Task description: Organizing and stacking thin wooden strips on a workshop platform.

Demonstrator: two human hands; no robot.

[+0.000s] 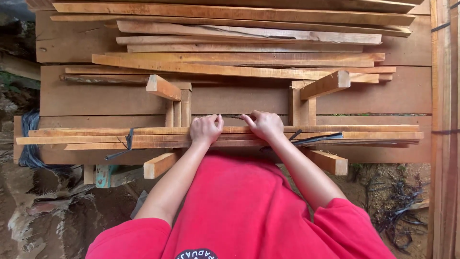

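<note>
hands on bundle of thin wooden strips [287, 135] lying across the bench [96, 98]. left hand [206, 129] clenched over strips, apparently steadying them; right hand [263, 124] curled, pinching a dark cord [235, 116] at the bundle's top edge.

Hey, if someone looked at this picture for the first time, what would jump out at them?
First the red shirt filling the bottom middle, with both bare arms reaching up. The left hand and right hand rest side by side on a bundle of thin wooden strips lying across the centre. Behind it, a big stack of planks fills the top.
</note>
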